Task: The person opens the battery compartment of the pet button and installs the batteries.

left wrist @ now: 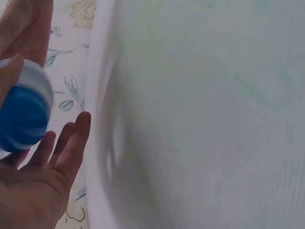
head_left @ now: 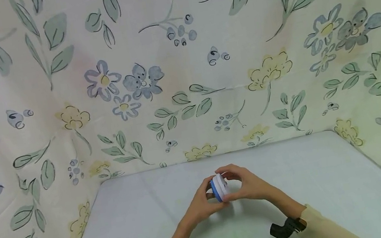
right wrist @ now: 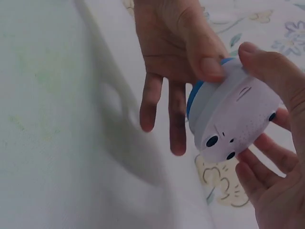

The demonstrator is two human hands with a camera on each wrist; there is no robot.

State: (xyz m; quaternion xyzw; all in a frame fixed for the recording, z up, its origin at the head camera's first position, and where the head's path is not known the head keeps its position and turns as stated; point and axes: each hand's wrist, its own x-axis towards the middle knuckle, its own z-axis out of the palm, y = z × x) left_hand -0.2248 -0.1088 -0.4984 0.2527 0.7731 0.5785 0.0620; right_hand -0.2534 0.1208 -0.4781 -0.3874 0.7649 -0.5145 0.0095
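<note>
Both hands hold a small round blue-and-white object [head_left: 219, 188] between them, just above the table. My left hand [head_left: 201, 206] grips its blue side, thumb along the edge; some fingers stretch out past it in the right wrist view. The right hand [head_left: 249, 184] grips the opposite side with thumb and fingers. That side is a pale pinkish face [right wrist: 243, 114] printed with dark eyes and a small mouth. In the left wrist view the blue part [left wrist: 24, 117] looks domed, with a white band around it. Whether it opens, I cannot tell.
A white-covered table [head_left: 144, 203] spreads under the hands. Floral cloth [head_left: 182, 69] hangs behind and along both sides. Black wrist cameras [head_left: 288, 228] sit on both wrists, near cream sleeves [head_left: 324, 225].
</note>
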